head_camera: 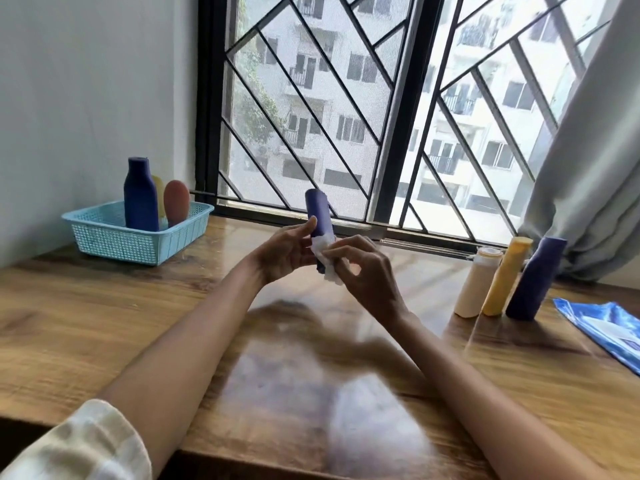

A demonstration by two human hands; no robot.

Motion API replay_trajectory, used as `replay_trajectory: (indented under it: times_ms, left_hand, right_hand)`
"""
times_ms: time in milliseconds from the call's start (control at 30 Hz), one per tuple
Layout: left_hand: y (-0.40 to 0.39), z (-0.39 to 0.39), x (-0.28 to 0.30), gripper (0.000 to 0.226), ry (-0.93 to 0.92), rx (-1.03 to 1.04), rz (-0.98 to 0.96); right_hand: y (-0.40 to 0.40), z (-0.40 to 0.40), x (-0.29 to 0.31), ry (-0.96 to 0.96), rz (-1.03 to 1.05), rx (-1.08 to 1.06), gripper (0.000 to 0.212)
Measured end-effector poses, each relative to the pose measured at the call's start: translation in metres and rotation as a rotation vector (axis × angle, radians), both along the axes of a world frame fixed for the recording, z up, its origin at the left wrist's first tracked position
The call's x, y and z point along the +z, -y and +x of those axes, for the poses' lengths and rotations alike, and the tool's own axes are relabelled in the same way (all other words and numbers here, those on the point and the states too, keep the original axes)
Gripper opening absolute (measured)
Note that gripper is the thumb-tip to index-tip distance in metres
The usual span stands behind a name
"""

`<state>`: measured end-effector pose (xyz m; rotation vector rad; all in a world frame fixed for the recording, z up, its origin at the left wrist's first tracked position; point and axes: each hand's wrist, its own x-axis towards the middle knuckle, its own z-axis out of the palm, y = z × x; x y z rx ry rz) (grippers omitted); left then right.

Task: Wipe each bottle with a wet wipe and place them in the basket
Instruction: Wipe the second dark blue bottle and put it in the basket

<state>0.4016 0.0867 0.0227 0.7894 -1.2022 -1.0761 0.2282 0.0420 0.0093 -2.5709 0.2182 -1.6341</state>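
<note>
Wiping the blue bottle [319,216], held mid-table in the left hand's [282,252] curled fingers.
The wet wipe [323,252], seemingly pinched by the right hand [363,271], should be drawn fully round before the basket [138,233], far left.

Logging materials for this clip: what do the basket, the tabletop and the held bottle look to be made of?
The basket looks like light blue moulded plastic, with a perforated lattice wall. The tabletop shows brown wood grain under a glossy finish that mirrors the window; solid wood or laminate is unclear. The dark blue bottle, held by the left hand, looks like matte opaque plastic, with no shine.
</note>
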Motion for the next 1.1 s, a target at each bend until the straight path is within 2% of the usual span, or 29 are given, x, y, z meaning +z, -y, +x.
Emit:
replay_trajectory:
  times_ms: [100,200,333,500,600,833,900,1000,1100]
  left_hand:
    - [-0.003,-0.007,0.004,0.054,-0.008,-0.037,0.025]
    - [-0.002,-0.02,0.003,0.039,0.087,-0.083,0.075]
    - [-0.001,-0.031,-0.002,0.05,0.2,-0.207,0.17]
    - [-0.003,-0.033,-0.001,0.041,0.271,-0.239,0.219]
    - [-0.006,-0.03,0.0,0.031,0.203,-0.162,0.179]
    - [-0.001,-0.019,0.002,0.024,-0.009,0.121,0.147]
    - [0.0,-0.024,0.003,0.023,-0.004,0.148,0.147]
    - [0.001,-0.031,-0.002,0.024,0.142,0.037,0.181]
    - [0.001,-0.037,-0.006,0.032,0.219,-0.092,0.242]
  right_hand:
    - [0.0,-0.001,0.003,0.029,0.018,0.005,0.016]
    - [0.009,-0.006,0.003,0.105,0.133,-0.055,0.016]
    - [0.025,-0.017,0.011,0.199,0.177,-0.128,0.018]
    - [0.031,-0.017,0.011,0.193,0.192,-0.183,0.022]
    - [0.025,-0.01,0.007,0.136,0.134,-0.133,0.022]
    - [0.012,-0.001,0.001,-0.025,0.231,-0.036,0.013]
    - [0.015,-0.003,0.005,0.034,0.267,-0.059,0.015]
    - [0.021,-0.008,0.014,0.245,0.332,-0.113,0.018]
    - [0.027,-0.013,0.017,0.251,0.349,-0.125,0.027]
